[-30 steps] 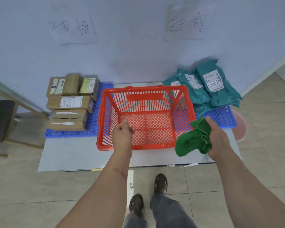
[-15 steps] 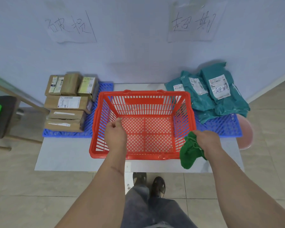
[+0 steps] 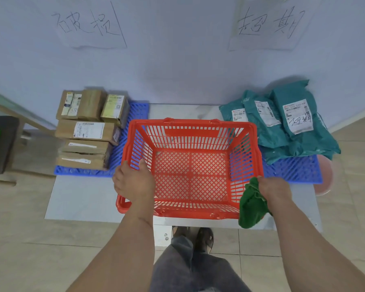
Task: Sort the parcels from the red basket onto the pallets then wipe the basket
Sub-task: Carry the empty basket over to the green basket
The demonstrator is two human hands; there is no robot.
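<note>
Red plastic lattice basket (image 3: 190, 173) sits on the low grey platform (image 3: 80, 199), centred between the two pallets, nothing inside it. Left hand (image 3: 134, 182) is clamped on the basket's left rim near the front corner, thumb inside the wall, fingers wrapped over the outside. Right hand (image 3: 274, 191) is fisted around a bunched green cloth (image 3: 252, 205), which hangs down against the basket's front-right corner, outside the wall; cloth touches the rim there.

Left blue plastic grid pallet (image 3: 135, 114): brown cardboard boxes (image 3: 86, 131) stacked in several layers, white labels facing up. This pallet butts against the basket's left side.

Right blue plastic grid pallet (image 3: 293, 171): teal poly mailer bags (image 3: 287, 121) piled overlapping, white shipping labels up, one with handwriting on it. Basket's right wall overlaps this pallet's near-left edge.

Two handwritten paper signs on the wall, one (image 3: 89, 26) above the boxes, one (image 3: 268, 24) above the bags. Pink round object (image 3: 325, 178) just right of the right pallet, partly hidden. Person's feet and grey trousers (image 3: 194, 264) below the platform edge.
</note>
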